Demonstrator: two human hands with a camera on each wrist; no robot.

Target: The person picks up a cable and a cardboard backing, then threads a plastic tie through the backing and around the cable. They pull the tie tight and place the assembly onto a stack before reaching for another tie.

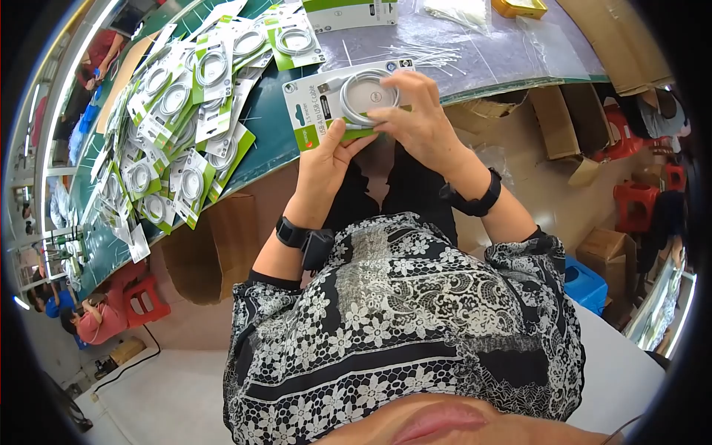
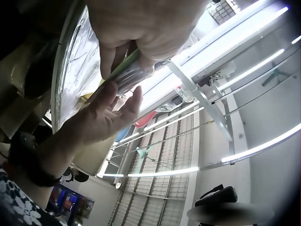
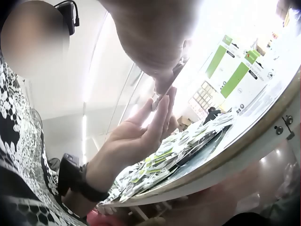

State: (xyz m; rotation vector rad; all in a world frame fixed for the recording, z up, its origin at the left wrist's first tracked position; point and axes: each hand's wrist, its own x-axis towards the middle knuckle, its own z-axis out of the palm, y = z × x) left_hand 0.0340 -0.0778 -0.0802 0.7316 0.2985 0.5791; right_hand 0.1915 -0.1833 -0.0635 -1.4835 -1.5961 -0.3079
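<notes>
A white and green card (image 1: 308, 104) with a coiled white cable (image 1: 348, 96) on it is held up at the table's near edge. My left hand (image 1: 326, 167) grips the card's lower left edge, thumb on the front and fingers behind. My right hand (image 1: 423, 122) has thumb and fingers curled round the right side of the coil. In the left wrist view the card (image 2: 124, 66) appears edge-on between both hands. The right wrist view has the left hand (image 3: 141, 136) under the card's edge, and the right hand (image 3: 155, 42) above it.
Many similar cable cards (image 1: 174, 100) are heaped on the green table (image 1: 259, 159) at left. White ties (image 1: 426, 55), a plastic bag (image 1: 463, 11) and a yellow tray (image 1: 519, 7) lie at the back right. Cardboard boxes (image 1: 560, 122) stand beyond the table.
</notes>
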